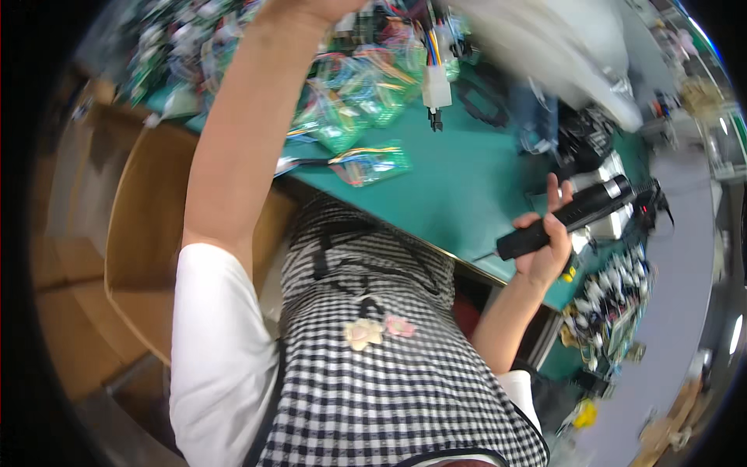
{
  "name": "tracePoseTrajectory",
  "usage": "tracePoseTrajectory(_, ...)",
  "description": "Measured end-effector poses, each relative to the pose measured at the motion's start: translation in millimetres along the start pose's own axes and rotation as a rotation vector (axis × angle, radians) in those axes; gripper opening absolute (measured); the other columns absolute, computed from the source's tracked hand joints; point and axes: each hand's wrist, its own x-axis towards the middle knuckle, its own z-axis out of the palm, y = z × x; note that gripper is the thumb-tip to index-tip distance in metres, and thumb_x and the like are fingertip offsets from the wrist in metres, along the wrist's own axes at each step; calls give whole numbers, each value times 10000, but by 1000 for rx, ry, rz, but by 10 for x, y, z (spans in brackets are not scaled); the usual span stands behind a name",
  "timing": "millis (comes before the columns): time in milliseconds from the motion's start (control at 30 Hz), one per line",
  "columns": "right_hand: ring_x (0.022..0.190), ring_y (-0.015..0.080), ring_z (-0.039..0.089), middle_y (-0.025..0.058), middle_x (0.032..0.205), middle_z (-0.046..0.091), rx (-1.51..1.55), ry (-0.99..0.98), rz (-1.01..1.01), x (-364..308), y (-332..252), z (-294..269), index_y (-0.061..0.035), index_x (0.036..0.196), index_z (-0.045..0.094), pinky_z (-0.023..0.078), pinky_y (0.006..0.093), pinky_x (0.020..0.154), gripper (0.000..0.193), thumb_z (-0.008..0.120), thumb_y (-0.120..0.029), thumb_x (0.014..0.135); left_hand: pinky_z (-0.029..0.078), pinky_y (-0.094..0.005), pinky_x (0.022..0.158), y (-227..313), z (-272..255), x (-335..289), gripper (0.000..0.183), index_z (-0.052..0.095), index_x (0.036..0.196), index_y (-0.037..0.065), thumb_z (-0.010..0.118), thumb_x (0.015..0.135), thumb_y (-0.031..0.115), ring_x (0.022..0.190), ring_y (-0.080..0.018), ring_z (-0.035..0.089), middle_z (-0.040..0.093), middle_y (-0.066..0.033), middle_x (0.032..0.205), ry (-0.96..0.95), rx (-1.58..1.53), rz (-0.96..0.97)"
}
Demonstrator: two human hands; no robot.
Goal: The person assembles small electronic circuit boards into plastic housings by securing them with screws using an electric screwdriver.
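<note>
My right hand (pixel 545 247) is closed around a black electric screwdriver (pixel 574 216), over the right front of the green table. Its thin bit points left, toward the table's front edge. My left arm stretches far forward across the table, and my left hand (pixel 325 8) is cut off by the upper edge, so its fingers are hidden. Close by are coloured wires ending in a white connector (pixel 436 87) with a small black plug below it. Under the left arm lie several green circuit boards in clear bags (pixel 342 124) with wires. One bagged board (pixel 372 163) rests near the front edge.
A large white, motion-blurred thing (pixel 552 47) covers the back right of the table (pixel 467 183). Black cables (pixel 583 140) lie beneath it. Several wired boards (pixel 611 311) stand in a row at the right. An open cardboard box (pixel 152 233) is at the left.
</note>
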Motion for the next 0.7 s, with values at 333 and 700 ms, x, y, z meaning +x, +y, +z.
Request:
tracePoseTrajectory(333, 604, 187, 588, 158, 1289, 469, -227, 64, 276, 40, 427, -142, -73, 1293, 383, 482, 283, 606, 524, 495, -72, 781, 428, -309, 858, 1773, -1845, -3360, 686, 438, 1187, -12, 768, 591, 65, 989, -189, 527, 557, -108, 1073, 739, 1348, -752)
tracePoseTrajectory(700, 675, 186, 565, 145, 1206, 529, -430, 194, 289, 99, 205, -320, -47, 1248, 417, 469, 309, 640, 449, 509, -115, 814, 389, -361, 929, -639, -2094, -6057, 916, 345, 1267, 17, 851, 519, 174, 1108, -335, 479, 507, -192, 1183, 445, 885, -1618)
